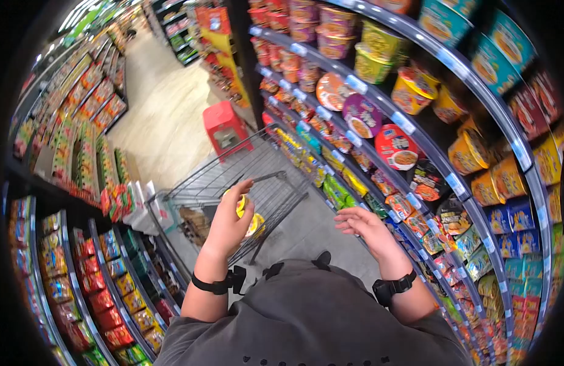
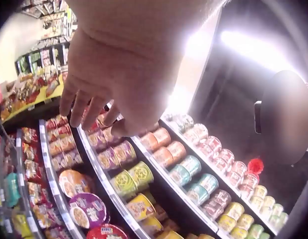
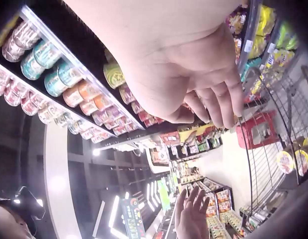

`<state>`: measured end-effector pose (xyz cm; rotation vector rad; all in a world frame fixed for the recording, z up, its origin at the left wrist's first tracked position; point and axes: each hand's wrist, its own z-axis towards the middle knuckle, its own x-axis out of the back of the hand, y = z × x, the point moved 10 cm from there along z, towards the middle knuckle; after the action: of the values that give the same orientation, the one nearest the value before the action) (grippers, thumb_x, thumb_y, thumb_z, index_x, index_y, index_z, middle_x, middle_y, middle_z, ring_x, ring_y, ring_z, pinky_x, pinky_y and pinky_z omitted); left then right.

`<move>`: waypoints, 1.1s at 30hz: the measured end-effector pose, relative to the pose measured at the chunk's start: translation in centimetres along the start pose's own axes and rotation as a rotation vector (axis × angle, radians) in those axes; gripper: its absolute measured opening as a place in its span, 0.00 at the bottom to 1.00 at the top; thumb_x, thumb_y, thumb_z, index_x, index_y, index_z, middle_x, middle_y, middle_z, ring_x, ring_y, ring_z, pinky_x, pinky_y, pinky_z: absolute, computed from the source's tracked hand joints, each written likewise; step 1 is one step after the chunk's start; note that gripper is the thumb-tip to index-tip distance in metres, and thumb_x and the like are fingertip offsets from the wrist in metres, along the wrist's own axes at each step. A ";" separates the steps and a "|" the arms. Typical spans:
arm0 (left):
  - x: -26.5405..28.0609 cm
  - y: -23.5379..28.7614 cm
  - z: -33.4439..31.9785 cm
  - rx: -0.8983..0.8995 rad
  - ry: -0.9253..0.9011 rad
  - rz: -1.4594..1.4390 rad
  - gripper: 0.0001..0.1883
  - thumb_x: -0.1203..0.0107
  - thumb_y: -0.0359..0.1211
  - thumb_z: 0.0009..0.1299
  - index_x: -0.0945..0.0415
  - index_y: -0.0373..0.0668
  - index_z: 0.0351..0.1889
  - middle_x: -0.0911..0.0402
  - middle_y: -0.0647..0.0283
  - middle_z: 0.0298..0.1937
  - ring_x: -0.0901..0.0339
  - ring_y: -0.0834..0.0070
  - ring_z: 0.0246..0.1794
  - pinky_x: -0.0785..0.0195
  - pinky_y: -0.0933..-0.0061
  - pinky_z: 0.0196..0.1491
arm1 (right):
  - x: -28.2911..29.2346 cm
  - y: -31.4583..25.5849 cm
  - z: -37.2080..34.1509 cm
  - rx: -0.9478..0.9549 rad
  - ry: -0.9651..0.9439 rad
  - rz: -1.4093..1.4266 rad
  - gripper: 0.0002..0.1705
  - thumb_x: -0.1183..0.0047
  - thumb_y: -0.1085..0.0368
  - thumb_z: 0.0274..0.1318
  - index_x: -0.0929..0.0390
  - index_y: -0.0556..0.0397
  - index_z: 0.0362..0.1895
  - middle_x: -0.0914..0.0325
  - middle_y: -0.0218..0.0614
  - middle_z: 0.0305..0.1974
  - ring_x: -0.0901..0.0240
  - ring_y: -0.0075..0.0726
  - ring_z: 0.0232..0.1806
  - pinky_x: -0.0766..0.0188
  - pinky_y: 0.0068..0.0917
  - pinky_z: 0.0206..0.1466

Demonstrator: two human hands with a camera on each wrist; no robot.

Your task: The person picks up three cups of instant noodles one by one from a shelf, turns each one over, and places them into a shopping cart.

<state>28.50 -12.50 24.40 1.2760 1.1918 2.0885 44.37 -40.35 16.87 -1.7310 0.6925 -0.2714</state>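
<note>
Both hands are raised in front of the body, holding nothing. In the head view the left hand [image 1: 229, 218] is over the near side of a wire shopping cart [image 1: 190, 180], overlapping yellow-lidded tubs [image 1: 256, 224] inside it. Its fingers are extended in the left wrist view, where the left hand [image 2: 119, 74] shows against shelves of noodle cups [image 2: 125, 153]. Nearest the shelves on the right is the right hand [image 1: 368, 232], fingers loosely bent and apart from the packets. The right wrist view shows the right hand [image 3: 193, 79] with an empty palm.
A red plastic stool [image 1: 224, 125] stands just beyond the cart. Tall shelves of instant noodle bowls [image 1: 397, 146] line the right side. Shelves of bagged goods [image 1: 102, 299] run along the left. A pale aisle floor [image 1: 160, 104] stretches ahead.
</note>
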 end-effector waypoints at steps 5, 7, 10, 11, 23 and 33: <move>8.9 -6.3 -6.3 0.164 0.133 -0.035 0.27 0.44 0.25 0.73 0.32 0.37 0.71 0.22 0.50 0.67 0.24 0.61 0.68 0.33 0.61 0.69 | -9.4 1.0 3.3 -0.061 -0.134 -0.063 0.20 0.53 0.66 0.74 0.26 0.58 0.65 0.21 0.43 0.60 0.21 0.41 0.60 0.25 0.38 0.62; 11.8 -8.8 -8.9 0.206 0.185 -0.029 0.27 0.44 0.25 0.73 0.32 0.38 0.72 0.22 0.51 0.67 0.25 0.61 0.68 0.33 0.61 0.69 | -13.0 1.3 4.4 -0.087 -0.165 -0.087 0.20 0.53 0.66 0.74 0.26 0.58 0.65 0.20 0.43 0.60 0.21 0.41 0.60 0.24 0.38 0.62; 15.7 -11.7 -12.3 0.277 0.240 -0.033 0.27 0.45 0.26 0.74 0.32 0.39 0.72 0.22 0.52 0.67 0.25 0.60 0.68 0.34 0.60 0.69 | -17.9 2.1 5.7 -0.118 -0.217 -0.137 0.19 0.53 0.66 0.74 0.26 0.58 0.65 0.20 0.42 0.59 0.21 0.40 0.60 0.25 0.37 0.62; 16.7 -12.5 -13.4 0.294 0.253 -0.037 0.27 0.45 0.26 0.74 0.32 0.39 0.72 0.22 0.52 0.67 0.25 0.60 0.68 0.34 0.60 0.69 | -19.5 2.5 6.1 -0.132 -0.238 -0.155 0.19 0.54 0.66 0.74 0.26 0.57 0.65 0.20 0.42 0.60 0.20 0.40 0.60 0.25 0.37 0.62; 21.3 -21.6 -21.0 0.472 0.280 -0.062 0.27 0.46 0.28 0.75 0.33 0.39 0.73 0.23 0.49 0.67 0.25 0.58 0.68 0.32 0.59 0.69 | -28.9 7.4 9.7 -0.273 -0.341 -0.224 0.20 0.54 0.66 0.75 0.27 0.58 0.66 0.20 0.42 0.60 0.21 0.39 0.61 0.26 0.36 0.64; 15.5 -28.1 -16.3 0.547 0.181 -0.125 0.26 0.44 0.30 0.74 0.31 0.37 0.70 0.22 0.49 0.63 0.22 0.59 0.62 0.29 0.61 0.64 | -25.4 10.6 17.2 -0.401 -0.303 -0.249 0.20 0.55 0.64 0.75 0.25 0.58 0.64 0.20 0.41 0.61 0.23 0.39 0.64 0.26 0.37 0.65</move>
<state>4.51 6.44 5.39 1.1982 1.9665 1.8827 29.94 -13.21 6.56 -2.1878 0.3204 -0.0353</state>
